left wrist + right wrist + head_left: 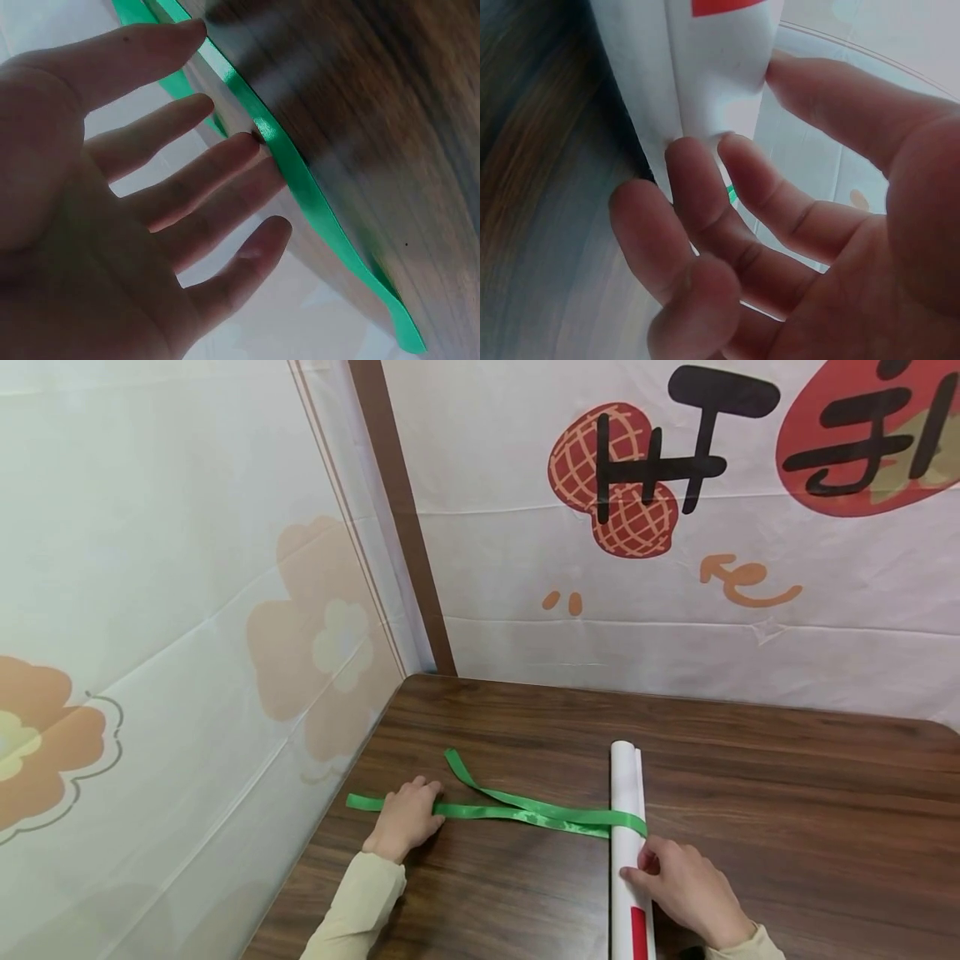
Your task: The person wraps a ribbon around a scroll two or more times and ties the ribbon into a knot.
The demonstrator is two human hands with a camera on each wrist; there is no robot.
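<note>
A white paper roll [623, 777] with a red patch lies lengthwise on the wooden table. Looped around its right side is a green ribbon [555, 812], whose two tails run left across the tabletop. My left hand [408, 818] rests over the lower tail near its left end. Its fingers look loosely extended in the left wrist view, with the ribbon [300, 176] passing by the fingertips. With thumb on top and bent fingers along the right side, my right hand [690, 885] holds the roll just below the ribbon loop.
The brown wood-grain table [787, 793] has its left edge close to a printed fabric wall [187, 610]. Another fabric wall [487, 552] with printed peanuts and characters stands behind the table's back edge. The ribbon's upper tail curls toward the back left.
</note>
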